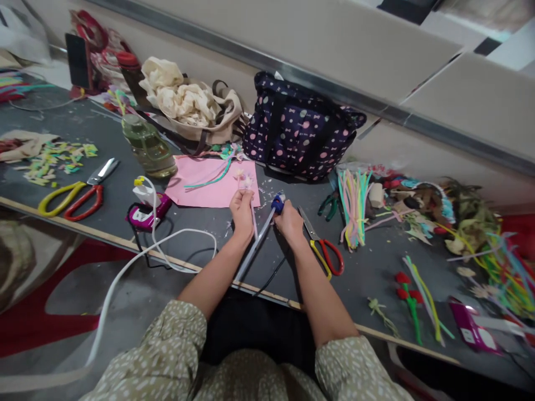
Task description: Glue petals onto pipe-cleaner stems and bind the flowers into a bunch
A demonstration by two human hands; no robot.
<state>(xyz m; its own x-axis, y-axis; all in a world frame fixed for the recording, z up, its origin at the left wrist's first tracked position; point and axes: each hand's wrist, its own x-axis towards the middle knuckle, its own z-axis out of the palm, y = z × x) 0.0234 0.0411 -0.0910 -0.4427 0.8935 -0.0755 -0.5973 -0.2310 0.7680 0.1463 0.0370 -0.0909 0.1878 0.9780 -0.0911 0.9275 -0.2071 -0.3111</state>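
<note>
One pink pipe cleaner (pixel 254 220) is being pinched inside the left grip (pixel 242 213), one blue glue gun (pixel 277 204) being held inside the right grip (pixel 290 220).

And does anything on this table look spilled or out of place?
Yes: whitish specks litter the dark table around the left hand and right hand, like stray debris. The white cable also droops over the edge.

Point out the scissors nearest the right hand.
The scissors lying just to the right of the right hand. The other scissors lie far off, left of the green bottle.
</note>
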